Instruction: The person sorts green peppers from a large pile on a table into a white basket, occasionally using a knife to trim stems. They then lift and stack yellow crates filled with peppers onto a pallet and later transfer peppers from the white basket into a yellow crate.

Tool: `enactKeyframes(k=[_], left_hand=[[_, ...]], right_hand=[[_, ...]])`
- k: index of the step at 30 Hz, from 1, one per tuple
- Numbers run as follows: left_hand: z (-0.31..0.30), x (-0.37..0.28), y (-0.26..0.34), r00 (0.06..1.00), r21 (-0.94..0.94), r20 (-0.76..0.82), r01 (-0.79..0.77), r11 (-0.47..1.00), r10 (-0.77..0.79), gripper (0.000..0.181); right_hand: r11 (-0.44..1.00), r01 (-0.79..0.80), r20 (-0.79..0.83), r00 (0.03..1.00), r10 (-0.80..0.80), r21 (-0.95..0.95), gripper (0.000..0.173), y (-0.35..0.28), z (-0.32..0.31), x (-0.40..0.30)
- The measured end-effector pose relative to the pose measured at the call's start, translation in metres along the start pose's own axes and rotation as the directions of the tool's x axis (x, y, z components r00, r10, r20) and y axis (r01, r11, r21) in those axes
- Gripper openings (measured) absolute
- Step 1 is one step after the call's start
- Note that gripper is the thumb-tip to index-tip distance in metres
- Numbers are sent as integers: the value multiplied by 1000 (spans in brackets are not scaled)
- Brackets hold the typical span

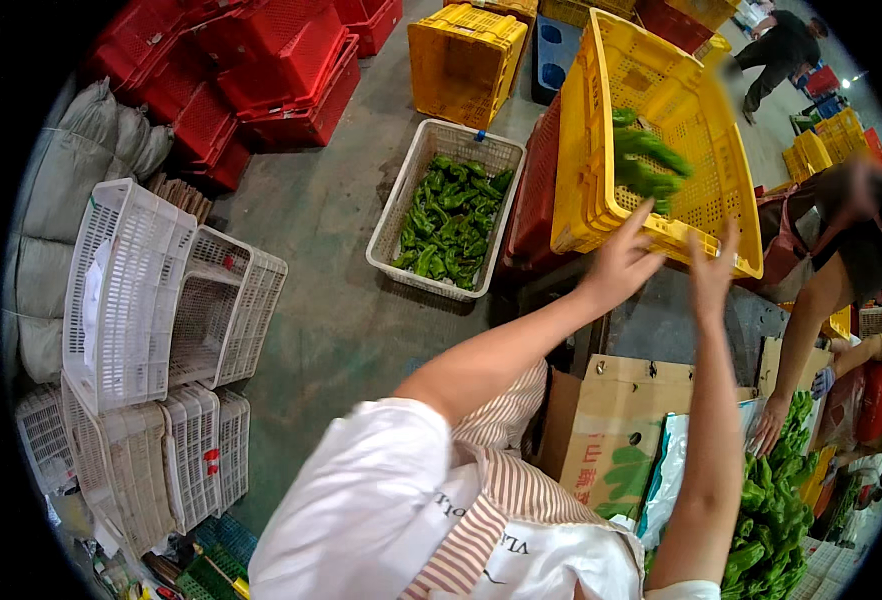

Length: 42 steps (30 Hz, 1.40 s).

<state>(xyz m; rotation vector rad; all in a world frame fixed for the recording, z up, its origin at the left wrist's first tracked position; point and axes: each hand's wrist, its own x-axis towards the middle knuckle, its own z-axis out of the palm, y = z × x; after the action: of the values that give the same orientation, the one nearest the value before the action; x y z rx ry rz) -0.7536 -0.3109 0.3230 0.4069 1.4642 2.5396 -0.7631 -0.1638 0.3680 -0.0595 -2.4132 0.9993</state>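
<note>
A yellow plastic crate [576,187] stands tilted before me, its open side facing me. Several long green peppers [647,161] are in it, blurred by motion. My left hand [625,259] reaches to the crate's near rim with its fingers apart, one fingertip close below the peppers. Beside it, my right hand [711,274] is raised at the same rim, fingers spread, holding nothing. Whether either hand touches the rim is unclear. Below my right arm lies a large heap of green peppers [767,517] next to an opened printed cardboard box [621,435].
A white crate of green peppers [452,217] sits on the floor. Red crates [291,75] and white crates [130,300] are stacked leftward. Another person's hand [771,424] rests at the pepper heap. Another yellow crate [467,64] lies ahead. A person [782,49] stands farther off.
</note>
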Motion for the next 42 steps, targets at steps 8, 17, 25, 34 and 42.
enactKeyframes(k=[8, 17, 25, 34, 42], left_hand=[[-314, -334, -69, 296, 504, -741, 839, -207, -603, 49], [-363, -274, -97, 670, 673, -600, 718, 178, -436, 38], [-303, -179, -86, 566, 566, -466, 781, 262, -680, 37], [-396, -133, -131, 519, 772, -356, 632, 69, -777, 40], [-538, 12, -205, 483, 802, -373, 597, -13, -792, 37]], right_hand=[[864, 66, 248, 966, 69, -499, 75, 13, 40, -115], [836, 107, 281, 958, 59, -538, 77, 7, 41, -118], [817, 123, 286, 957, 53, -564, 73, 4, 40, -115], [957, 99, -79, 989, -125, -273, 64, -54, 56, -58], [786, -274, 199, 873, 445, -555, 65, -96, 142, 29]])
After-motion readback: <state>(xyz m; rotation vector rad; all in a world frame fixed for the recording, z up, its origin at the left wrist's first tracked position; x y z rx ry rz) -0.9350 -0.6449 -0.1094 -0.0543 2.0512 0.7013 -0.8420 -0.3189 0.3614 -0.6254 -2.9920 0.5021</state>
